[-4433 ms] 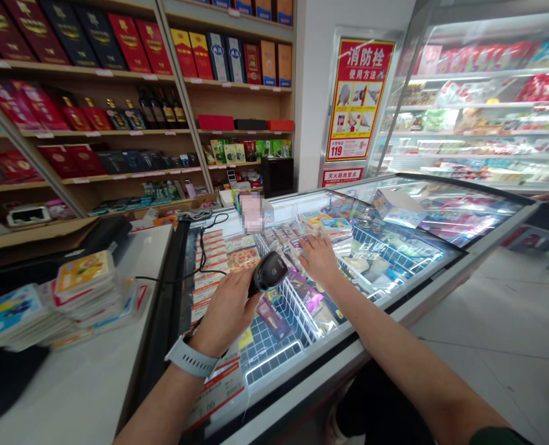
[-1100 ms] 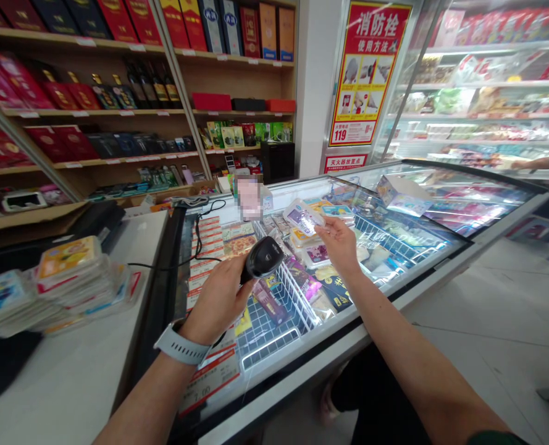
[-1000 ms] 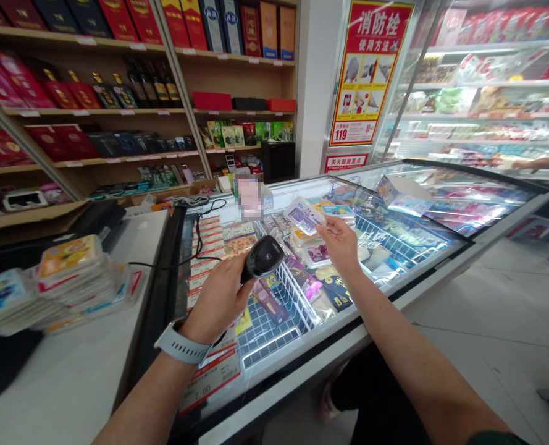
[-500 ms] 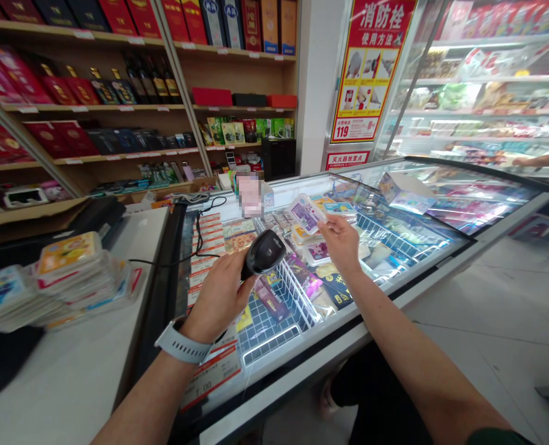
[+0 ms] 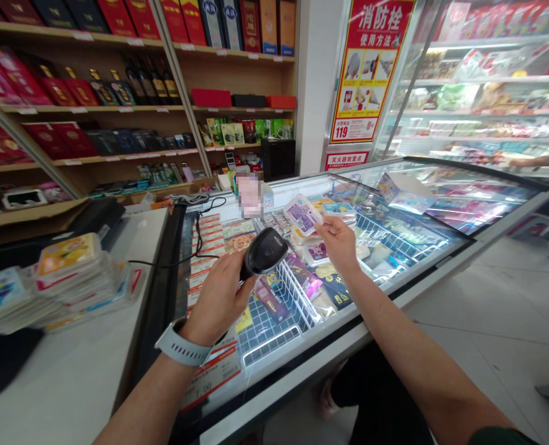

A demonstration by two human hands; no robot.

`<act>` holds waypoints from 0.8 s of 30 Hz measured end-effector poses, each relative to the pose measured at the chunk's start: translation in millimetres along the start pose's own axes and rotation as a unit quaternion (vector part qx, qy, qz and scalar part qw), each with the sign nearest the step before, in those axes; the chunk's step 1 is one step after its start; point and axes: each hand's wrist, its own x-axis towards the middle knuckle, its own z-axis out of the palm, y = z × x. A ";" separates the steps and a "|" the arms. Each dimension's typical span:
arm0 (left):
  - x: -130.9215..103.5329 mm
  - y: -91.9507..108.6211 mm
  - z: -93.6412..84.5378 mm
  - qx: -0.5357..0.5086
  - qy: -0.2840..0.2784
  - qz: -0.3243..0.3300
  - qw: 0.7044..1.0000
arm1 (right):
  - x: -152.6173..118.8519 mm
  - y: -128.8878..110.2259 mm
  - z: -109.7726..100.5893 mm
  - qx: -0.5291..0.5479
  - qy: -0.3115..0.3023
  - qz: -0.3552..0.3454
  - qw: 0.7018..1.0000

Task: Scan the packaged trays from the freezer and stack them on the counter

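My left hand point(image 5: 221, 293), with a watch on its wrist, is closed around a black handheld barcode scanner point(image 5: 264, 252). The scanner's head points away from me, over the chest freezer. Between thumb and fingers, my right hand point(image 5: 339, 244) pinches the edge of a flat plastic tub point(image 5: 302, 216) with a purple and white label. That tub is tilted up, printed side toward me. Beneath it, more packaged tubs point(image 5: 315, 252) sit on the freezer glass or in it; I cannot tell which.
Stacked plastic tubs point(image 5: 73, 272) stand on the white counter point(image 5: 112, 346) at left. A black cable point(image 5: 199, 241) crosses the freezer's price labels. A wire basket point(image 5: 278, 303) holds packets inside the freezer. An open carton point(image 5: 406, 193) rests farther back. A person's arm point(image 5: 533, 162) shows at far right.
The tub in my right hand has shifted slightly left and turned more squarely toward me. The scanner head has moved a little up and right. Both grips stay the same.
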 end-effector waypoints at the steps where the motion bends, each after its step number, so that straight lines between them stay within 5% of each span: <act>1: -0.1 0.0 -0.1 -0.002 0.000 0.000 1.000 | -0.1 0.2 0.6 -0.001 -0.002 0.005 1.000; 24: 0.7 2.6 0.1 -0.003 0.001 0.014 1.000 | -2.0 3.9 2.0 0.010 -0.027 0.016 0.999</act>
